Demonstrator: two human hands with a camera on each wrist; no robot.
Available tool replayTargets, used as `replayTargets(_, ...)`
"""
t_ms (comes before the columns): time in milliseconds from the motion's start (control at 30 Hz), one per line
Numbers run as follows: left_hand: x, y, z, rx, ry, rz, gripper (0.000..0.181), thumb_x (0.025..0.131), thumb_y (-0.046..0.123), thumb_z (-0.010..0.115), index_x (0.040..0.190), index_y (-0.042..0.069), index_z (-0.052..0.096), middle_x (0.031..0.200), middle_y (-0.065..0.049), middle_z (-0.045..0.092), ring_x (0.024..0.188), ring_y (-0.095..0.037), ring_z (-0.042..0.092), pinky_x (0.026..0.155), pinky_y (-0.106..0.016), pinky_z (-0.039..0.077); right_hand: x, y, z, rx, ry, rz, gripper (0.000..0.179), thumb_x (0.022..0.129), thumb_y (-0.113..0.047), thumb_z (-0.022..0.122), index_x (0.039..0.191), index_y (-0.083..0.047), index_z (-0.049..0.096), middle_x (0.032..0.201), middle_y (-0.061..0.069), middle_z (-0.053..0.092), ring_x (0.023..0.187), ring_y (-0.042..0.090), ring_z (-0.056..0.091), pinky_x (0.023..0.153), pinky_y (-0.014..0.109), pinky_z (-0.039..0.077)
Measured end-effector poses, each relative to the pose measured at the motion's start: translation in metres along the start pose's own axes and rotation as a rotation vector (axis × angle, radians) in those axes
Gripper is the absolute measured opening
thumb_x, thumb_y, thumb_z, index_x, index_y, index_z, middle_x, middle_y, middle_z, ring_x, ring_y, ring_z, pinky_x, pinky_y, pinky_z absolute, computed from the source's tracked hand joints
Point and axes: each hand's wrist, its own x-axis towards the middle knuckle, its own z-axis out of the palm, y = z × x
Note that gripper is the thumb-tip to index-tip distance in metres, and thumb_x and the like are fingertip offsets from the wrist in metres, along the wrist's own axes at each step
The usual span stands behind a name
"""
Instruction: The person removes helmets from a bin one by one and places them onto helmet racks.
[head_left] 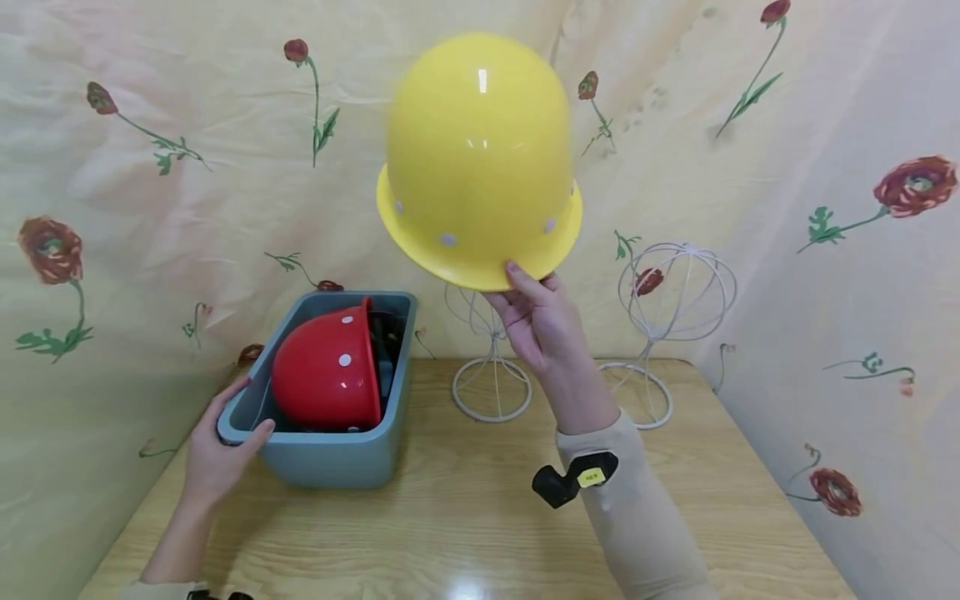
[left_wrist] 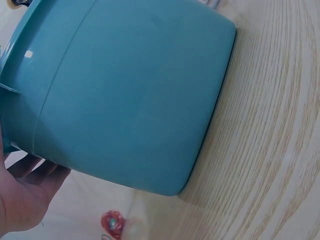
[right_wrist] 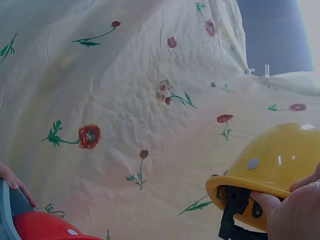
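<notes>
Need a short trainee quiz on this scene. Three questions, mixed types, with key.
1. Which hand holds the yellow helmet?
2. True or false: the red helmet is outside the bin.
3. How many wire stands are on the table in the head view? A) one B) two C) three

Key:
1. The right hand; it grips the brim, while the left hand holds the bin's rim.
2. False; it lies on its side inside the bin.
3. B; one is partly hidden behind the yellow helmet, the other is farther right.
</notes>
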Motion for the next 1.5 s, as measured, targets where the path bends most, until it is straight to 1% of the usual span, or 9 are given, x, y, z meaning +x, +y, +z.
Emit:
replayTargets(100, -0.001, 0.001, 0.001, -0.006, 0.005, -0.009, 0.074, 0.097, 0.016, 0.078, 0.163, 0.020, 0.045, 0.155, 0.002, 0.053, 0.115, 0.006, 0.047, 0.087, 0.000, 0.040, 0.000, 0.000, -0.003, 0.018, 0.017, -0.017, 0.049, 0.110, 0.001, 0.043, 0.155, -0.016, 0.048, 0.147, 0.006, 0.060, 0.152, 0.029, 0.045, 0.105, 0.039, 0.056)
replayTargets(333, -0.003, 0.003, 0.001, 0.012, -0.003, -0.018, 0.075, 0.097, 0.019, 0.078, 0.164, 0.022, 0.043, 0.164, -0.010, 0.048, 0.118, 0.009, 0.043, 0.089, 0.000, 0.035, 0.000, 0.000, -0.008, 0.015, 0.061, -0.063, 0.051, 0.110, 0.001, 0.043, 0.159, -0.015, 0.045, 0.158, 0.009, 0.053, 0.151, 0.029, 0.047, 0.105, 0.039, 0.056)
replayTargets(433, -0.003, 0.004, 0.002, 0.007, 0.002, -0.004, 0.075, 0.096, 0.018, 0.078, 0.163, 0.021, 0.045, 0.162, -0.009, 0.050, 0.116, 0.008, 0.044, 0.088, 0.000, 0.037, 0.000, 0.000, -0.010, 0.013, 0.074, -0.076, 0.051, 0.110, 0.001, 0.042, 0.158, -0.016, 0.045, 0.156, 0.007, 0.054, 0.151, 0.029, 0.047, 0.105, 0.039, 0.056)
replayTargets(567, -0.002, 0.007, 0.003, -0.025, 0.018, 0.029, 0.073, 0.095, 0.012, 0.079, 0.161, 0.019, 0.047, 0.159, -0.003, 0.053, 0.117, 0.006, 0.047, 0.090, -0.001, 0.039, 0.002, 0.001, -0.012, 0.016, 0.080, -0.091, 0.051, 0.110, 0.002, 0.041, 0.159, -0.015, 0.043, 0.151, 0.006, 0.057, 0.152, 0.029, 0.046, 0.106, 0.038, 0.056)
replayTargets(700, -0.002, 0.008, 0.002, -0.040, 0.027, 0.041, 0.073, 0.095, 0.011, 0.078, 0.161, 0.017, 0.047, 0.160, -0.003, 0.052, 0.118, 0.007, 0.046, 0.092, 0.001, 0.038, 0.003, 0.003, -0.012, 0.039, 0.092, -0.082, 0.053, 0.110, 0.002, 0.042, 0.161, -0.015, 0.041, 0.152, 0.007, 0.056, 0.154, 0.029, 0.045, 0.107, 0.038, 0.055)
replayTargets(1000, -0.001, 0.003, 0.002, -0.023, 0.008, 0.016, 0.074, 0.097, 0.015, 0.077, 0.163, 0.019, 0.045, 0.164, -0.008, 0.049, 0.120, 0.008, 0.044, 0.091, 0.001, 0.037, 0.007, 0.012, -0.021, 0.042, 0.124, -0.064, 0.054, 0.111, 0.000, 0.042, 0.162, -0.016, 0.038, 0.158, 0.007, 0.052, 0.155, 0.028, 0.045, 0.109, 0.038, 0.053)
replayTargets(1167, -0.001, 0.000, 0.002, -0.013, -0.001, -0.003, 0.075, 0.098, 0.017, 0.077, 0.164, 0.020, 0.043, 0.165, -0.011, 0.046, 0.119, 0.009, 0.042, 0.090, 0.002, 0.037, 0.008, 0.017, -0.025, 0.026, 0.144, -0.055, 0.052, 0.111, 0.000, 0.042, 0.161, -0.016, 0.040, 0.152, 0.005, 0.056, 0.154, 0.028, 0.046, 0.109, 0.037, 0.053)
replayTargets(1300, -0.001, 0.001, 0.001, -0.008, -0.006, -0.014, 0.075, 0.098, 0.019, 0.076, 0.165, 0.021, 0.042, 0.166, -0.013, 0.045, 0.120, 0.008, 0.042, 0.090, 0.002, 0.037, 0.009, 0.020, -0.027, 0.000, 0.149, -0.058, 0.051, 0.111, -0.001, 0.041, 0.160, -0.016, 0.041, 0.149, 0.004, 0.057, 0.154, 0.028, 0.046, 0.110, 0.037, 0.053)
replayTargets(1500, -0.001, 0.002, 0.001, -0.017, -0.011, -0.015, 0.075, 0.098, 0.019, 0.076, 0.165, 0.021, 0.042, 0.166, -0.012, 0.045, 0.119, 0.009, 0.042, 0.089, 0.002, 0.037, 0.011, 0.023, -0.031, -0.001, 0.153, -0.057, 0.050, 0.111, -0.001, 0.042, 0.159, -0.017, 0.041, 0.147, 0.003, 0.058, 0.154, 0.028, 0.047, 0.116, 0.039, 0.049)
